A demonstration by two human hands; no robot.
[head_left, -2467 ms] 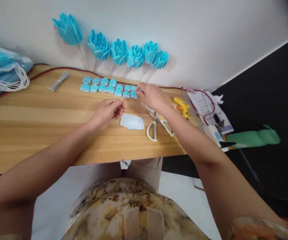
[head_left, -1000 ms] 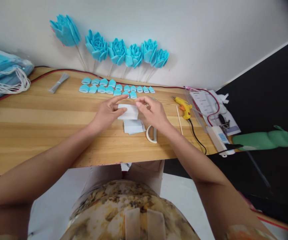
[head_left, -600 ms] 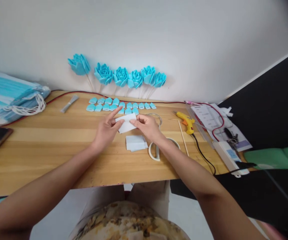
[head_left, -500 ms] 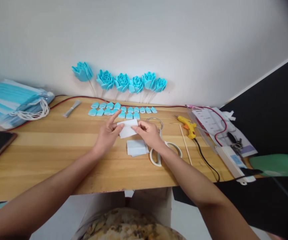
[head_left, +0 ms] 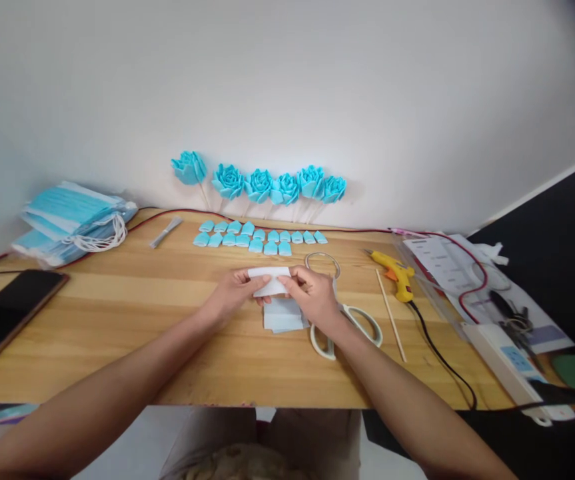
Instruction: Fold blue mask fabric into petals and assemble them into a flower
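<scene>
Both my hands pinch one white fabric strip [head_left: 268, 280] just above the wooden table [head_left: 117, 320]. My left hand [head_left: 232, 297] grips its left end, my right hand [head_left: 312, 300] its right end. Directly below the strip lies a small stack of white pieces [head_left: 283, 315]. Two rows of folded blue petals [head_left: 260, 239] sit further back. Several blue fabric roses [head_left: 262, 183] on sticks lean on the wall.
White-handled scissors [head_left: 350, 323] lie right of my right hand, then a wooden skewer [head_left: 391, 305] and a yellow glue gun [head_left: 396, 273] with a black cord. A power strip [head_left: 510, 360] and papers are far right. Face masks [head_left: 72, 220] and a phone [head_left: 7, 313] are left.
My right hand left the petal rows and both hands picked a white strip off the stack. The view has tilted up, showing more wall.
</scene>
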